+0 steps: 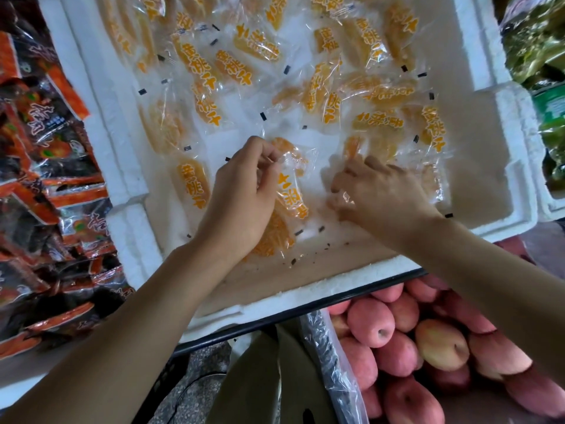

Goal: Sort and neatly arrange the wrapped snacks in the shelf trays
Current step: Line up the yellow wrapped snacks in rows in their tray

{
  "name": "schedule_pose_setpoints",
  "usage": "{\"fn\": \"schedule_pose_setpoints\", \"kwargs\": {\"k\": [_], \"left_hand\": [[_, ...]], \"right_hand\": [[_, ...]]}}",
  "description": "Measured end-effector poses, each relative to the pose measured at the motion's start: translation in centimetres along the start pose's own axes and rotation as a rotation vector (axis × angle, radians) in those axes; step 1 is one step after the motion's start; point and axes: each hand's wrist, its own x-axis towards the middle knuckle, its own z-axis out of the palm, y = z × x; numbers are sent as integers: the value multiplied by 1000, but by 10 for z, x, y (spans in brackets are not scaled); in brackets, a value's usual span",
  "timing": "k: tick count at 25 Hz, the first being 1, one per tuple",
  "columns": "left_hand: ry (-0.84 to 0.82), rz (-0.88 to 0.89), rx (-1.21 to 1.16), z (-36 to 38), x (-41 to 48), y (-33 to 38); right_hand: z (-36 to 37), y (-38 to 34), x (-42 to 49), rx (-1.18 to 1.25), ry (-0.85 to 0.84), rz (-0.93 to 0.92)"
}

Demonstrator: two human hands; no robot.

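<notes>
A white foam tray (305,289) holds several clear-wrapped yellow peach snacks (232,67) scattered over its floor. My left hand (241,197) pinches the top edge of one wrapped snack (290,191) near the tray's front, and more packets lie under it. My right hand (379,194) rests palm down on another clear packet (431,182) to the right, its fingers curled into the wrapper's edge. Both forearms reach in over the tray's front rim.
A neighbouring foam tray on the left holds red and black wrapped snacks (46,166). Green packets (547,71) fill a tray at the right. Below the shelf edge lies a pile of pink apples (406,341) beside a clear plastic bag (330,356).
</notes>
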Motion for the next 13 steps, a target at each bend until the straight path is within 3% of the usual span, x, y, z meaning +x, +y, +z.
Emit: {"fn": "schedule_pose_setpoints", "kwargs": {"k": [4, 6, 9, 13], "left_hand": [[-29, -2, -6, 8, 4, 4], [-46, -4, -2, 10, 5, 4], [4, -13, 2, 10, 4, -2], [31, -50, 40, 0, -1, -13]], "right_hand": [[-15, 11, 0, 146, 133, 126], [-24, 17, -3, 293, 105, 220], [-24, 10, -7, 403, 21, 160], [-10, -8, 2, 25, -105, -61]]}}
